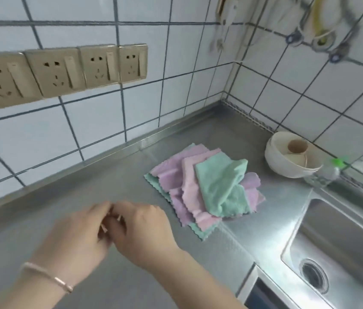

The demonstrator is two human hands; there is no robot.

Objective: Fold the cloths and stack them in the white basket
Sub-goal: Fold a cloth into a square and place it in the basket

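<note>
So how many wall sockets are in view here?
4, in one row on the tiled wall at left: first socket, second socket, third socket, fourth socket. Others may sit beyond the left edge.

Near left: bare counter (69, 188), open for passing, apart from both hands (113, 228) held together above it.
Centre: cloth pile (205, 188) takes the middle.
Far right: bowl (287, 157) near the wall, bottle (325, 172) just beside it.
Near right: sink (345, 246) drops away.
Far: tiled wall (109, 121) closes the counter.
</note>
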